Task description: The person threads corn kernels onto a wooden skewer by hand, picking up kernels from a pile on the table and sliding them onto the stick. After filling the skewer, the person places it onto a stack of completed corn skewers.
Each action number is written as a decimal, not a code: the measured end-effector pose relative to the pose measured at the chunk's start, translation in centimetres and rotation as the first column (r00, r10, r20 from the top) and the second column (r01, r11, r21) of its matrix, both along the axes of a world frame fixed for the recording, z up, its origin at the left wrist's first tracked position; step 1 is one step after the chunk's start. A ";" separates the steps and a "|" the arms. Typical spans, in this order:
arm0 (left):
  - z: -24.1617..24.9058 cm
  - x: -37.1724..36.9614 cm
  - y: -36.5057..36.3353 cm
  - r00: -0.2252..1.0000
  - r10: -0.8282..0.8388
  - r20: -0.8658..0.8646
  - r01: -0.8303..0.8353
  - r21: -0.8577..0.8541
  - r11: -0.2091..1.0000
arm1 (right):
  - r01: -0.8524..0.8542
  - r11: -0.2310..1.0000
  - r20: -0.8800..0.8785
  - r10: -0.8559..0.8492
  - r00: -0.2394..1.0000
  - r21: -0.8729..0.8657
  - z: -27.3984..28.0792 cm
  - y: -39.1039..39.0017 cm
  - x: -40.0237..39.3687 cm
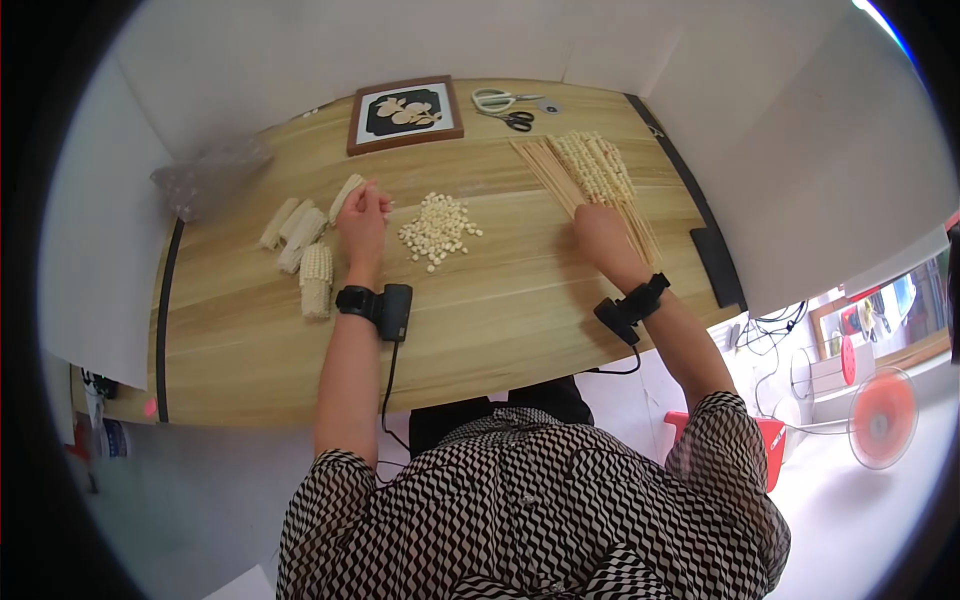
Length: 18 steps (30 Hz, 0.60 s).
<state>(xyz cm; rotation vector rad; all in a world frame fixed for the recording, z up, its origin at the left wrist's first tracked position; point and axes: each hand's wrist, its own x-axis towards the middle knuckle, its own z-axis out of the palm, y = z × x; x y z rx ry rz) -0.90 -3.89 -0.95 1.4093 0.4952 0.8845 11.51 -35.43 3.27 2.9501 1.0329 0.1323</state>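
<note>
My left hand (362, 222) is closed in a pinch, with a small pale corn kernel at its fingertips. A bare corn cob (345, 196) lies against its left side, partly covered by the hand. Just right of this hand is a loose pile of corn kernels (437, 228). My right hand (604, 240) is curled into a fist over the lower part of thin bamboo skewers (545, 168); its fingertips are hidden. Beside those skewers lie several skewers threaded with corn kernels (595, 168).
Several corn cobs (303, 232) rest at the left, one partly kernelled (316, 265). A framed picture (405, 114), white-handled scissors (492, 99) and black scissors (517, 121) sit at the back. A plastic bag (212, 177) stands at the left edge, a black block (714, 266) at the right.
</note>
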 end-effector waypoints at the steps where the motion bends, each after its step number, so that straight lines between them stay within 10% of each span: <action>1: -0.2 0.0 0.4 1.000 0.002 0.005 -0.002 -0.005 1.000 | 0.013 1.000 0.023 -0.013 1.000 -0.004 0.1 0.1 -0.2; 7: -0.8 0.9 1.6 0.998 -0.018 -0.062 0.037 0.328 0.944 | 0.107 0.993 0.064 -0.111 0.992 0.054 1.0 1.3 -0.5; 10: 0.4 0.8 0.1 0.985 -0.084 -0.149 0.164 0.682 0.713 | 0.113 0.982 0.088 -0.127 0.988 0.148 0.7 1.1 -0.6; 12: 0.5 1.3 -0.7 0.965 -0.118 -0.236 0.262 0.904 0.338 | 0.092 0.972 0.125 -0.121 0.985 0.218 1.2 1.3 -1.0; 18: 1.3 0.8 -2.9 0.756 -0.019 -0.654 0.639 0.732 0.235 | -0.165 0.912 0.209 0.090 0.974 0.375 2.5 3.6 -4.4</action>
